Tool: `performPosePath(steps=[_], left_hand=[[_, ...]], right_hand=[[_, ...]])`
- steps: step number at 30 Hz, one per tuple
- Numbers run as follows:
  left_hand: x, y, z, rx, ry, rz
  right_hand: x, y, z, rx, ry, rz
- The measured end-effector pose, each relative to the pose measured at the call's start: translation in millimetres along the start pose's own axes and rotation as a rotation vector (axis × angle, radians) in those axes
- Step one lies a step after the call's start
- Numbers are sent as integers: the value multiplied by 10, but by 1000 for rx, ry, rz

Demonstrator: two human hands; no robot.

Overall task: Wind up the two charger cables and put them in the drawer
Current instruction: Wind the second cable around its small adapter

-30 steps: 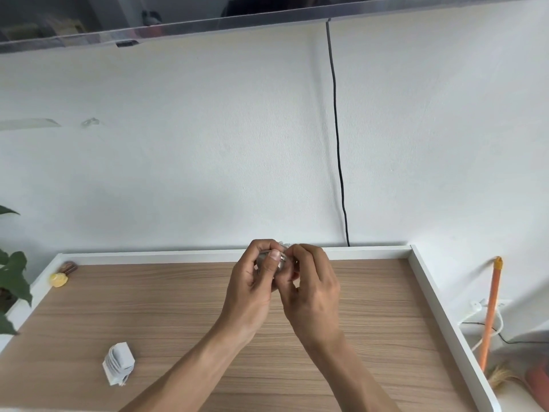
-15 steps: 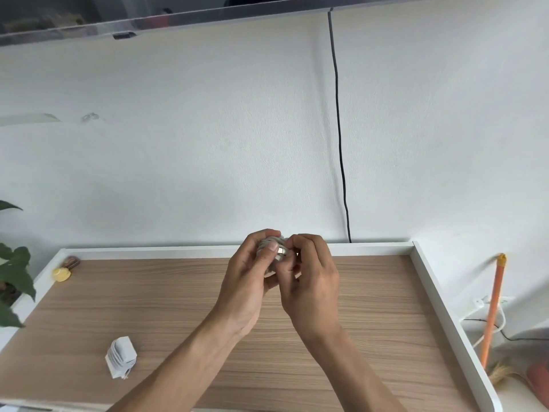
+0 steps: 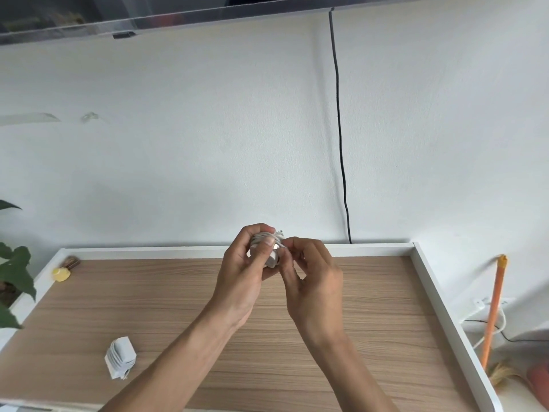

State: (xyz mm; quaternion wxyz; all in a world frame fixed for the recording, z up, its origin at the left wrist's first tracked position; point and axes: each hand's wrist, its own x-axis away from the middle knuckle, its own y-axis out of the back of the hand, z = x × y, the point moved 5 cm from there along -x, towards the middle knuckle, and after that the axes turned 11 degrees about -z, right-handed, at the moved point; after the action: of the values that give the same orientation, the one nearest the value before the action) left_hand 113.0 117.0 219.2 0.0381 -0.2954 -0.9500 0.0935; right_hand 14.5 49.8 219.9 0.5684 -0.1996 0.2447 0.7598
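near edge, left part of the worktop (image 3: 386, 322): first charger (image 3: 120, 358), white block with its cable wrapped round it in tight turns, lying on the wood, untouched, well apart from both hands.

both forearms enter from the near edge and meet over the middle of the worktop, toward its far edge.

left hand (image 3: 240, 281): fingers curled round the second charger (image 3: 271, 257), thumb pressed on its front face, fingers wrapped behind. it grips the block in the air, clear of the wood.

second charger: white, cable turns visible across its upper part, above the thumb. lower white end shows between the two hands. plug end at the top, too small to read.

right hand (image 3: 312, 281): fingers curled, thumb and forefinger tips pinch the cable at the right side of the block. cannot tell whether a loose end remains; the fingers hide it.

far left corner of the worktop: small yellow object (image 3: 61, 275) with a brown item (image 3: 71, 262) just beside it, against the white rim.

off the left edge: green plant leaves (image 3: 15, 272).

off the right edge: orange stick (image 3: 494, 307) leaning upright, white wiring behind it.

beyond the far edge: white wall, black cable (image 3: 340, 129) running down it to the rim.

drawer: not in view.
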Motion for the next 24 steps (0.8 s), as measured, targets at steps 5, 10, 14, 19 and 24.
performPosePath(steps=[5,10,14,19,24], left_hand=[[33,-24,-21,-16,-17,48],[49,27,41,-25,46,31],[79,55,58,-20,70,70],[42,112,8,-32,45,65],[74,137,41,-15,108,62]], right_hand=[[18,14,12,18,105,0],[95,-25,-53,40,146,-24],[139,-56,-48,2,120,-48],[148,-108,38,-5,26,-93],[184,-117,91,-60,48,-103]])
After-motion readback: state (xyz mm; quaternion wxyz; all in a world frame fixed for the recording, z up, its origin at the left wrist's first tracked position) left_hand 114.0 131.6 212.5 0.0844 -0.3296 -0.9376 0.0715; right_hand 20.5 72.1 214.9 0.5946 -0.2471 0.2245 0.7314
